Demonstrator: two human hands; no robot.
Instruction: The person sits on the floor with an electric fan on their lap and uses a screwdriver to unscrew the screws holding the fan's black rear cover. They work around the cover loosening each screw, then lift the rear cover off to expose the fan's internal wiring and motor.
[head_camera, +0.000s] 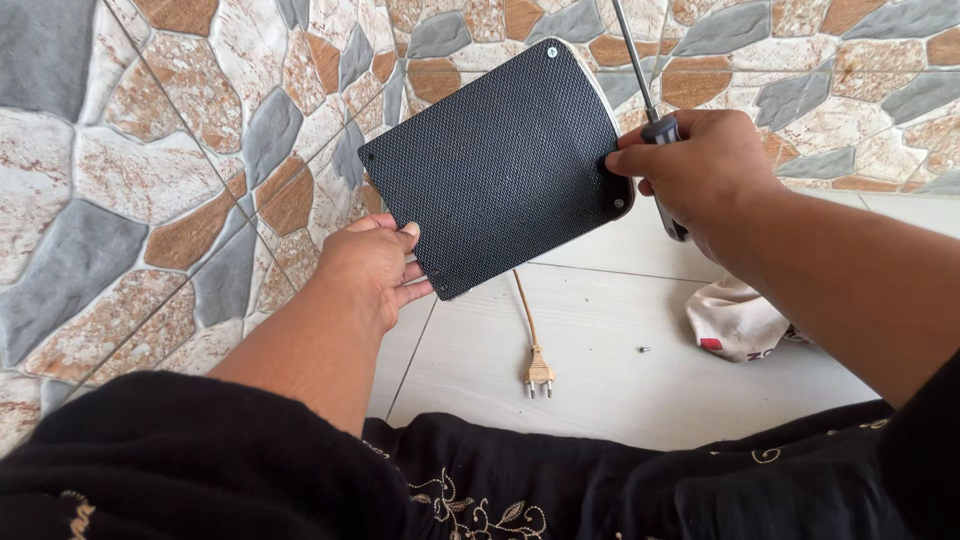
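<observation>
A black mesh-textured panel (500, 165) with rounded corners and small screws sits tilted at the frame's centre, its edges free on all sides above pale floor tiles (620, 370), with stone-pattern tiling filling the upper left. The left hand (372, 265) pinches its lower edge, fingers curled under. The right hand (700, 170), at the right edge, is closed around a screwdriver (655, 125) while its fingertips touch the panel; a plug (538, 375) lies below.

No packages, signs or screens show; only a crumpled white cloth (735, 320) on the pale floor tile at right bears a small red-and-black printed mark.
</observation>
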